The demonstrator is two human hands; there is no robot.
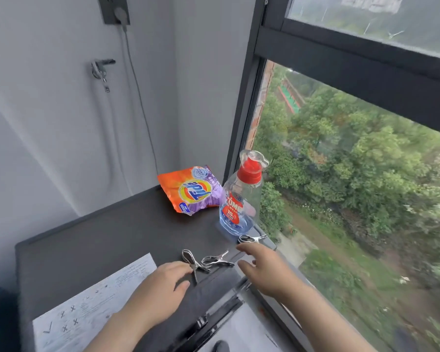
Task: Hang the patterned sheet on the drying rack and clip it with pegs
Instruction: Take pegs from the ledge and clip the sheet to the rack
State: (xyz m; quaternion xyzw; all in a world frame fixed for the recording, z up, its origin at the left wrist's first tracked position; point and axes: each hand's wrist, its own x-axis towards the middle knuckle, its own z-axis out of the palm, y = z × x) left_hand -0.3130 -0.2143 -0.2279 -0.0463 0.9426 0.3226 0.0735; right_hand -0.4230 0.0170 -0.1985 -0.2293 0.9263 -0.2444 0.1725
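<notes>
A printed paper sheet [87, 308] with pen crosses lies at lower left, cut by the bottom edge, on a dark grey countertop [99, 237] in a white-walled corner. The left hand [160, 285] pinches the nearest steel peg [191, 262] between thumb and forefinger. A second steel peg [217, 260] lies just beside it. The right hand [264, 268], fingers spread and holding nothing, hovers just short of the third steel peg [252, 239] at the counter's right edge (all three are bare wire clips, blurred). Behind stand an orange-purple Tide pouch [192, 190] and a clear red-capped bottle [239, 199], its label only partly readable. The black-framed window [341, 62] at right shows smeared trees.
</notes>
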